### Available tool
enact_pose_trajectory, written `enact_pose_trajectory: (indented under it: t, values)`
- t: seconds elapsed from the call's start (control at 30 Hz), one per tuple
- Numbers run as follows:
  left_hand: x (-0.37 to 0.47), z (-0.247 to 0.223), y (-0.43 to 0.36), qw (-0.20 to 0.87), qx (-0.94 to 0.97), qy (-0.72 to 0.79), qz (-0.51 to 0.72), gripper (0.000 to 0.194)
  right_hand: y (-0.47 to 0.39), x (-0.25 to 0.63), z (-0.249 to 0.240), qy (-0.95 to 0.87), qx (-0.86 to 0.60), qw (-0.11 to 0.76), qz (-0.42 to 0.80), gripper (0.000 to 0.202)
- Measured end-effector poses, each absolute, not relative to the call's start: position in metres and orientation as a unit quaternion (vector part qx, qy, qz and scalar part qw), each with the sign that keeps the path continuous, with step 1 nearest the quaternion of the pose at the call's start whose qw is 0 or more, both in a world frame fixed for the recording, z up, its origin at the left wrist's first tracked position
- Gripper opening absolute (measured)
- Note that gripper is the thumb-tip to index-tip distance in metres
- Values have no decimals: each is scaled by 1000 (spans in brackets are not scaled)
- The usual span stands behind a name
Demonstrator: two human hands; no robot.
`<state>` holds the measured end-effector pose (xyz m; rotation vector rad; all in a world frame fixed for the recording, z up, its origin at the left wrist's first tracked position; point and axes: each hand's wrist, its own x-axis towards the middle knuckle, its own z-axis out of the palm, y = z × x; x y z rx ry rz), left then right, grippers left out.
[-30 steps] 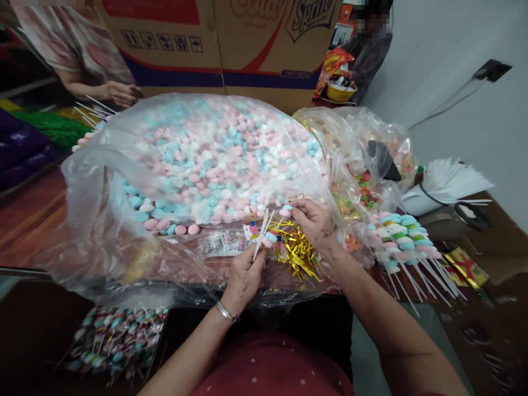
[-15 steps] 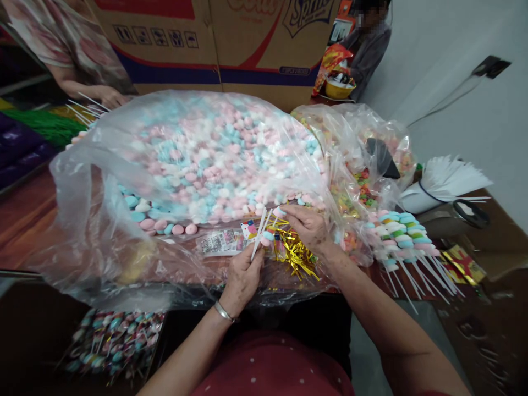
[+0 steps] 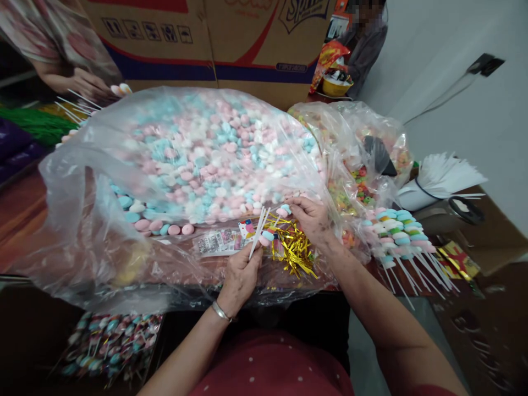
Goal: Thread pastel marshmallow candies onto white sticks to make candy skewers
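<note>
Left hand [image 3: 240, 273] pinched white sticks [image 3: 258, 232] upright near the gold twist ties [image 3: 293, 247]; right hand [image 3: 312, 218] nipped a pink candy [image 3: 282, 212] at the bag's [image 3: 82, 181] mouth; best threaded dead-centre, slowly

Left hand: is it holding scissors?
No, the left hand grips thin white sticks with a candy piece threaded on; the scissors lie far right.
</note>
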<state>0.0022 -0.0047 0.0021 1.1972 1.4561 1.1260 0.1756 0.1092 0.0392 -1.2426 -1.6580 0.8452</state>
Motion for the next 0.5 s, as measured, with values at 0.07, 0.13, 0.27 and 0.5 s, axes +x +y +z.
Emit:
enact_pose_trajectory:
  t: [0.07, 0.13, 0.27, 0.5]
  values:
    - [2, 2, -5, 452, 488, 592, 455, 39, 109, 175, 40, -662, -512, 440, 326, 22]
    - [2, 2, -5, 449, 491, 594, 452, 39, 109, 175, 39, -653, -519, 446, 325, 22]
    - [2, -1, -5, 450, 491, 594, 452, 40, 109, 174, 36, -606, -534, 464, 364, 22]
    - [2, -2, -6, 444, 498, 593, 452, 38, 106, 171, 33, -534, -478, 450, 533, 22]
